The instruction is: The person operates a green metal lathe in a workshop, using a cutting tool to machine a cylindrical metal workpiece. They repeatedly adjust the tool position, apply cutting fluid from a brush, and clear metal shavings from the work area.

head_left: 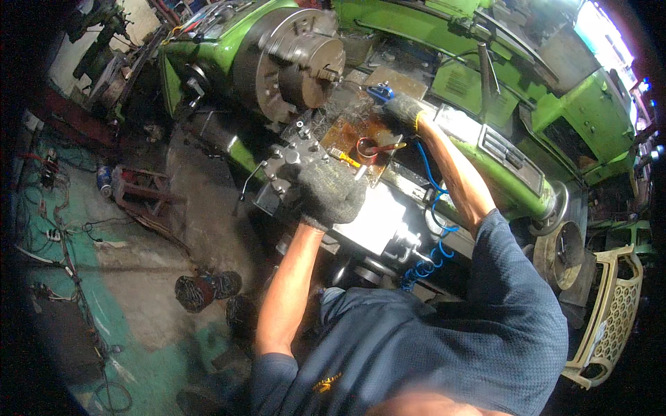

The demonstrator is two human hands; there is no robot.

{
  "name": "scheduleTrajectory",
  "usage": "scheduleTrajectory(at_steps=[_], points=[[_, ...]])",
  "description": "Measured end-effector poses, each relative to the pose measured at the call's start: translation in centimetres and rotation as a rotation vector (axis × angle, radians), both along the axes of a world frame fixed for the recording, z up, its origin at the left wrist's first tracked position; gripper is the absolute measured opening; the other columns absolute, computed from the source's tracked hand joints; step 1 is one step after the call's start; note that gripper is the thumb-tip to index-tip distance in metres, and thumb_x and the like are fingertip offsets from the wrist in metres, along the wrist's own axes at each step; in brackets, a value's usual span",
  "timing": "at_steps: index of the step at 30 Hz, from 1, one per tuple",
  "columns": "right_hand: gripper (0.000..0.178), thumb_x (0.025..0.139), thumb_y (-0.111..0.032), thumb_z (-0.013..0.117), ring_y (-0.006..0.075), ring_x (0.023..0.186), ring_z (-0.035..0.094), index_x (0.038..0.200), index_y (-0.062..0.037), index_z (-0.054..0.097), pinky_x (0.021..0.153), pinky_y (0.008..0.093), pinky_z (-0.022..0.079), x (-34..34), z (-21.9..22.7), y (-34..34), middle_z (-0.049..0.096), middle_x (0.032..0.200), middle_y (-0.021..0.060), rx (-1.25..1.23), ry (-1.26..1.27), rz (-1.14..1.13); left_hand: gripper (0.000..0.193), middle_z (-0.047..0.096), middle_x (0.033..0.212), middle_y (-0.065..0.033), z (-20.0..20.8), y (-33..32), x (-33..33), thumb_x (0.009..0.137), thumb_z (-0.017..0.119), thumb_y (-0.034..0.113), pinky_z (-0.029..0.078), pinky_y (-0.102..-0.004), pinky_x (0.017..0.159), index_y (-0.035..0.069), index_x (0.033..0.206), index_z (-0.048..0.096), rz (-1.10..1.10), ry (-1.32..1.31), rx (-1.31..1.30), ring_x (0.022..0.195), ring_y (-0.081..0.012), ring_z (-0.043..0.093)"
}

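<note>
Blue air gun (379, 91) is gripped by the right hand (404, 112); whether the left hand (329, 193) grips, I cannot tell.

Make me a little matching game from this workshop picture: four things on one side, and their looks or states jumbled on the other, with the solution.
Things:
1. Right hand
2. Coiled hose
3. Honeycomb panel
4. Red cup

Looks or states:
A. Cream, at the far right of the picture
B. A handle sticks out of it
C. Gloved, with its fingers at a blue tool
D. Blue, in loops

Right pairs: 1-C, 2-D, 3-A, 4-B.
</note>
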State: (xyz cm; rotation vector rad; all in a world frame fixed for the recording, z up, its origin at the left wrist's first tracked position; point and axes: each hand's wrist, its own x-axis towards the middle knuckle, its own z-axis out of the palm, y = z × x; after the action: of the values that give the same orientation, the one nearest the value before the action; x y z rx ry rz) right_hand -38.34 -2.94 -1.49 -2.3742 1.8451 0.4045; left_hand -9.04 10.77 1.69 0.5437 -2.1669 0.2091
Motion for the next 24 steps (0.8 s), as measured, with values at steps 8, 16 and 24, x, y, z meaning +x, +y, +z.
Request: scheduleTrajectory(at_steps=[8, 16, 24], points=[[0.024, 0.092, -0.031, 0.06, 0.033, 0.072, 0.067, 0.102, -0.0136, 0.073, 0.067, 0.0454, 0.053, 0.6, 0.5, 1.3, 0.07, 0.081, 0.0166, -0.145, -0.181, 0.037, 0.023, 0.054, 0.063, -0.0109, -0.3, 0.2, 0.2, 0.076, 0.069, 0.028, 0.041, -0.0487, 0.054, 0.014, 0.063, 0.056, 0.046, -0.042, 0.008, 0.059, -0.0336, 0.055], [0.024, 0.093, -0.036, 0.062, 0.0308, 0.066, 0.063, 0.102, -0.0159, 0.071, 0.062, 0.0436, 0.05, 1.6, 0.9, 1.8, 0.067, 0.074, 0.0125, -0.072, -0.463, -0.109, 0.022, 0.053, 0.061, -0.0103, -0.1, 0.8, 0.5, 0.075, 0.065, 0.028, 0.041, -0.048, 0.055, 0.014, 0.062, 0.056, 0.133, -0.132, -0.041, 0.057, -0.0335, 0.054], [0.033, 0.075, -0.02, 0.077, 0.0299, 0.077, 0.065, 0.106, -0.0152, 0.067, 0.065, 0.0422, 0.054, -5.1, -5.6, -2.8, 0.068, 0.087, 0.0099, -0.034, -0.453, 0.166, 0.024, 0.051, 0.054, -0.0091, 0.7, -0.1, -1.0, 0.074, 0.065, 0.019, 0.04, -0.0452, 0.05, 0.013, 0.054, 0.053, -0.118, 0.143, 0.047, 0.05, -0.0308, 0.053]])
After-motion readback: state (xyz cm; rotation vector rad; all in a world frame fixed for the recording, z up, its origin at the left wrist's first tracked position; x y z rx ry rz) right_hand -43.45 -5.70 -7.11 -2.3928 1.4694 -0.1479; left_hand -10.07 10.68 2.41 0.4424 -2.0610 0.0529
